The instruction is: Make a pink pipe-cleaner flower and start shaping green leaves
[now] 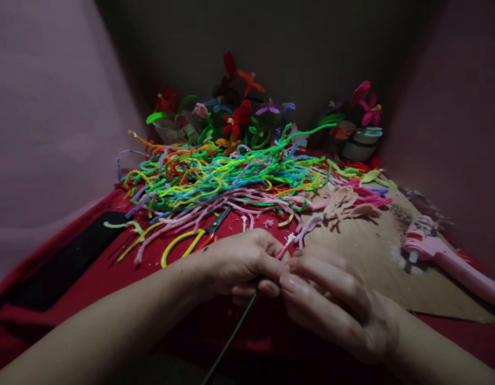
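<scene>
Near the front of the red cloth, my left hand (247,262) is closed around a thin green stem (233,337), whose lower end slants down to the left. Above the fingers pokes a pink tip with white frayed strands (286,243), apparently the stem's upper end. Pressed against the left fingertips, my right hand (331,302) has its fingers pinched together; whatever lies between them is hidden. Just behind the left wrist are scissors with yellow handles (182,243). A second small white-tufted piece (244,222) lies beyond the left hand.
A large heap of coloured pipe cleaners (231,176) spreads across the back. Fuzzy flowers (237,117) stand behind it. At right, a pink glue gun (440,251) rests on a brown board (352,256), near peach fuzzy pieces (341,206). A black flat object (67,262) lies left.
</scene>
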Demonstrator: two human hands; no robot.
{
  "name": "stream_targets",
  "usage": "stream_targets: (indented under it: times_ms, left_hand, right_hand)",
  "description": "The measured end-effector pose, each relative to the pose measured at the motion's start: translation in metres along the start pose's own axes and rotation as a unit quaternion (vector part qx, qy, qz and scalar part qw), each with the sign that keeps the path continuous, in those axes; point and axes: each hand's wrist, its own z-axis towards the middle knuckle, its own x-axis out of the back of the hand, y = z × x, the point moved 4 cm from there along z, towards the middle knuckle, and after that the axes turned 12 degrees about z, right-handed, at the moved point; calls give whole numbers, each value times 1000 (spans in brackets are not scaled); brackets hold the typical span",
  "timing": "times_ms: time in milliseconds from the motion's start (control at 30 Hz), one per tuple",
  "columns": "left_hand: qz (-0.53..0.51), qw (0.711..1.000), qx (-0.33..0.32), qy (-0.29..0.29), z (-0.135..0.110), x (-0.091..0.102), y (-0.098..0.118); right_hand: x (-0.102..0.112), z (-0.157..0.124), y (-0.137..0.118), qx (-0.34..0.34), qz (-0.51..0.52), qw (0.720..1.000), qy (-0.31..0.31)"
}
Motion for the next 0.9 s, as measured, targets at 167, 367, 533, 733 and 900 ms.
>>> stream_targets:
  times_ms: [167,367,533,733,900]
  left_hand:
    - [82,983,-79,142,-3,2,12]
    - [97,975,-153,130,-11,6,20]
    - [65,973,-185,121,-9,8,20]
    - [-10,972,-176,154,-6,10,15]
    - [-76,965,-187,166,-6,14,18]
  right_hand:
    - [9,-3,7,-157,-55,985,35]
    - [9,-42,35,-270,-72,957,-74]
    - [16,-37,32,-334,-17,942,-39]
    - [-26,-13,14,-558,455,694,13]
    - [-46,-16,14,-609,469,637,56]
